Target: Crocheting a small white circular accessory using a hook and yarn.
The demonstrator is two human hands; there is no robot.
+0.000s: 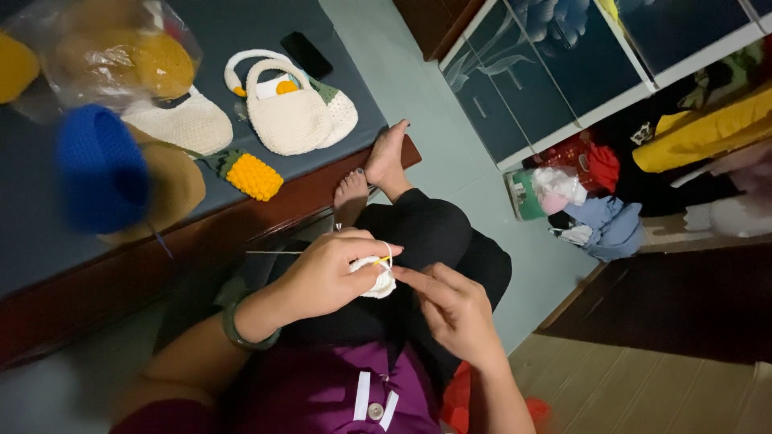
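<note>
My left hand (326, 272) is closed around a small cream crocheted piece (379, 281) held over my lap, with a strand of yarn looped over its forefinger. My right hand (456, 309) is just to the right of the piece, its forefinger stretched out and touching the edge of the piece; a thin yellow hook tip shows between the hands. A thin strand of yarn (269, 252) runs left from my left hand. A green bangle (241, 329) sits on my left wrist. My feet rest against the low table's edge.
A low wooden table (121, 265) with a grey top holds cream crocheted bags (289, 112), a yellow pineapple-shaped piece (253, 177), a blue yarn ball (100, 169), bagged yellow yarn (121, 52) and a black phone (305, 55). Clothes (595, 201) are piled by a cabinet at the right.
</note>
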